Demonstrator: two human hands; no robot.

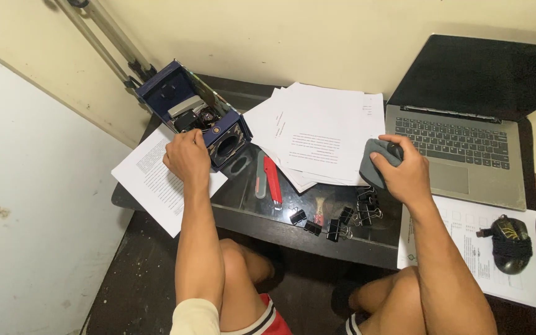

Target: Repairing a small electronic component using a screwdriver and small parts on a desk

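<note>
My left hand (187,158) reaches into an open dark blue box (218,130) at the desk's back left, fingers curled among small black and grey items inside; what they grip is hidden. My right hand (402,172) closes around a grey rounded stapler-like object (373,162) resting on the right edge of a fanned stack of printed white papers (324,130). Several black binder clips (336,220) lie scattered on the dark glass desk (262,217) just below that hand. A red and grey cutter (270,178) lies between my two hands.
An open grey laptop (460,149) stands at the right. A black mouse wrapped in its cord (511,244) lies on a printed sheet (497,267). Another printed sheet (150,183) hangs over the desk's left edge. A metal tripod leg (110,43) leans on the wall. My knees sit below the desk.
</note>
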